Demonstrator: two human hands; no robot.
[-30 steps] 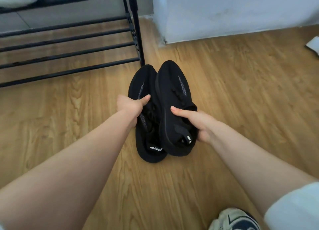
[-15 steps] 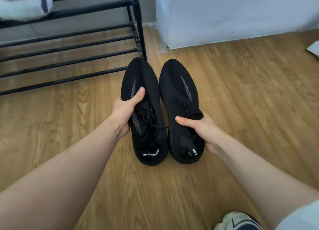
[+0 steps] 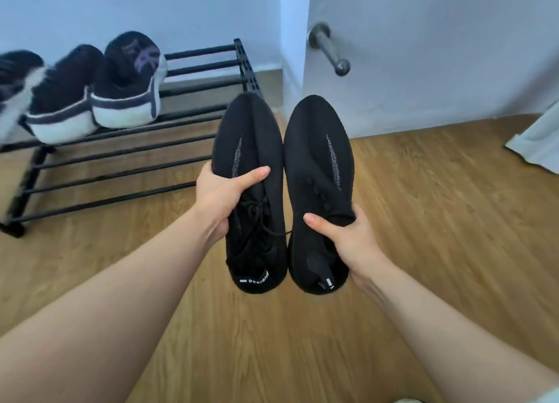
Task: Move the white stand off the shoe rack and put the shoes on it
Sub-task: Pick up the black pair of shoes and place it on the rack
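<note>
I hold a pair of black knit shoes in the air above the wooden floor, toes pointing away from me. My left hand [image 3: 222,195] grips the left black shoe [image 3: 248,136] at its side, thumb across the top. My right hand [image 3: 348,238] grips the right black shoe [image 3: 317,148] at its collar. The black metal shoe rack [image 3: 193,70] stands to the left against the wall, its right end just behind the left shoe's toe. No white stand is visible.
Dark sneakers with white soles [image 3: 124,82] sit on the rack's top tier at the left. A white door with a metal handle [image 3: 329,49] is behind the shoes. White fabric [image 3: 538,136] hangs at the right edge. Wooden floor [image 3: 438,206] spreads all around.
Both hands have lifted the black shoes up off the floor and apart, side by side. My view has tilted upward, so the rack's top tier, the sneakers and the door handle now show.
</note>
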